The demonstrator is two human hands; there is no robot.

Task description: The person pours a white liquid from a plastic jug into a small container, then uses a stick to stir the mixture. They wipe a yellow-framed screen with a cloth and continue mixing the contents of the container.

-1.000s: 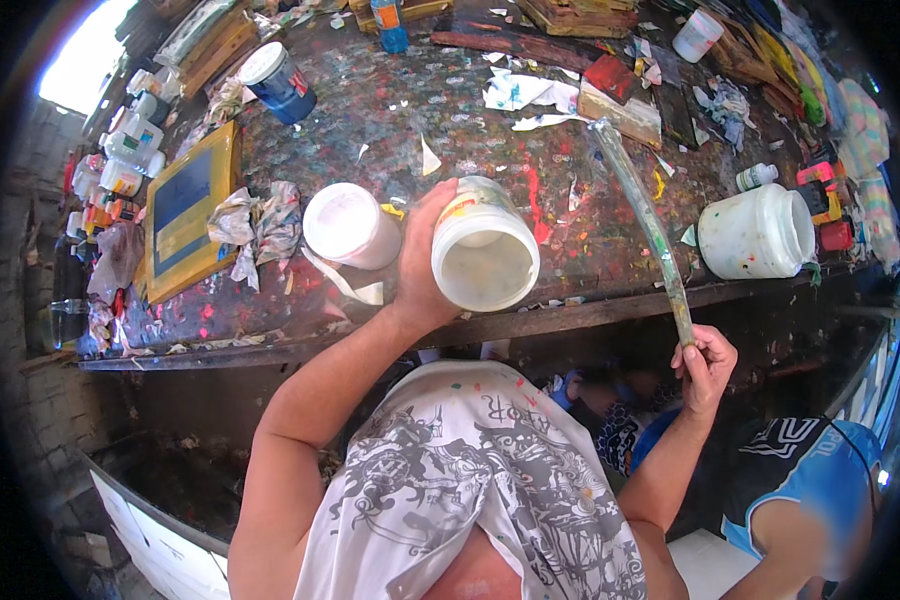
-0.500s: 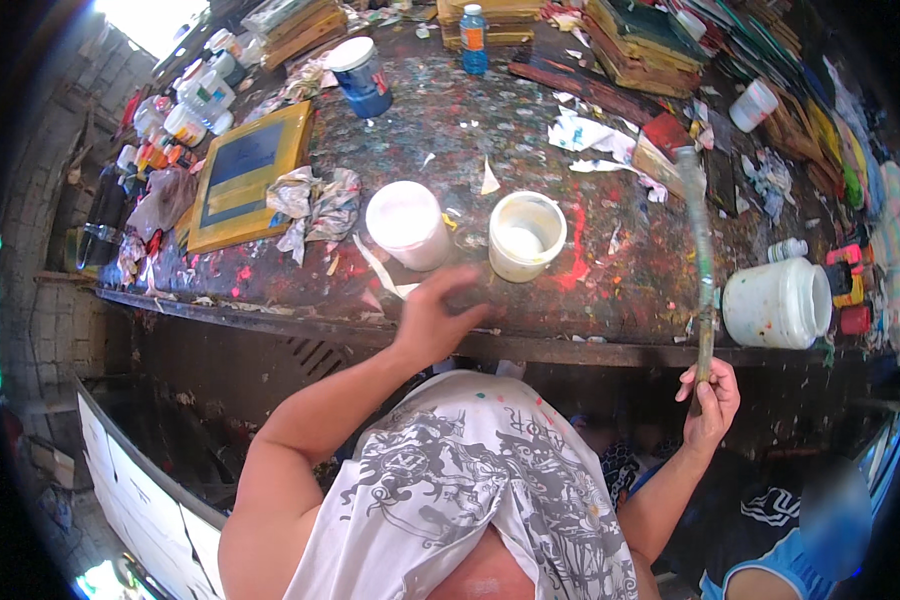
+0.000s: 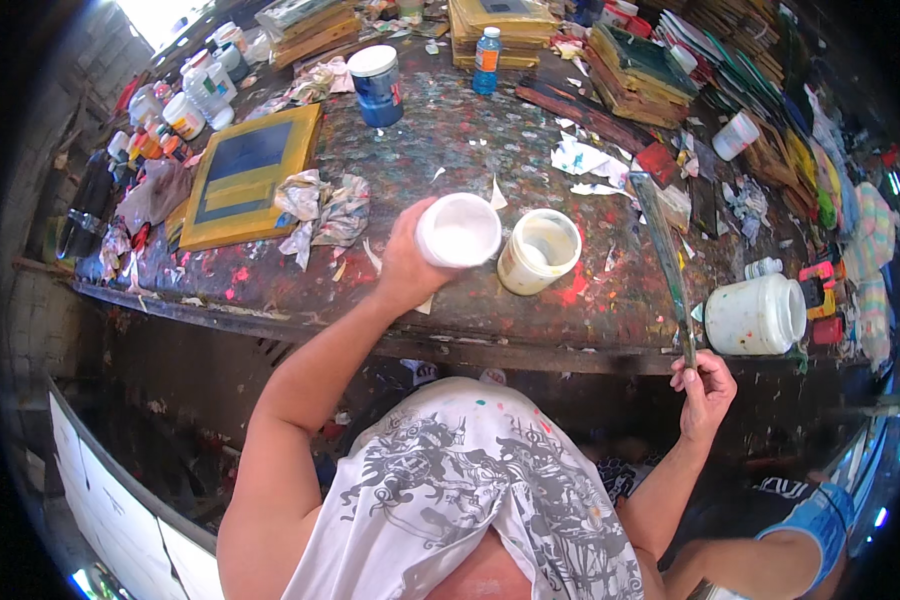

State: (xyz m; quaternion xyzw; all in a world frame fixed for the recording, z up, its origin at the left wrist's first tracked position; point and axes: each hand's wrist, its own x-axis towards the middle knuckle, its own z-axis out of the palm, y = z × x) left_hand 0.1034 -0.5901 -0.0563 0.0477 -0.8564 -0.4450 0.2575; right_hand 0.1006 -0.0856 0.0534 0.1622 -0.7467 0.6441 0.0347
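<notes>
The left hand [image 3: 410, 252] grips a white tub [image 3: 459, 232], an open pot [image 3: 537, 256] just to its right on the desk [image 3: 305, 285]. The right hand [image 3: 706, 390] pinches a stick [image 3: 667, 264] by its near end.

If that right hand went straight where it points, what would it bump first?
Probably the table's front edge, just ahead of the right hand, though depth is unclear and it might pass over.

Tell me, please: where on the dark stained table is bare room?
Mostly bare: between the blue white-lidded tub and open cream plastic tub; between it and the wide white plastic jar. Crowded: the left end, with white plastic bottles.
</notes>
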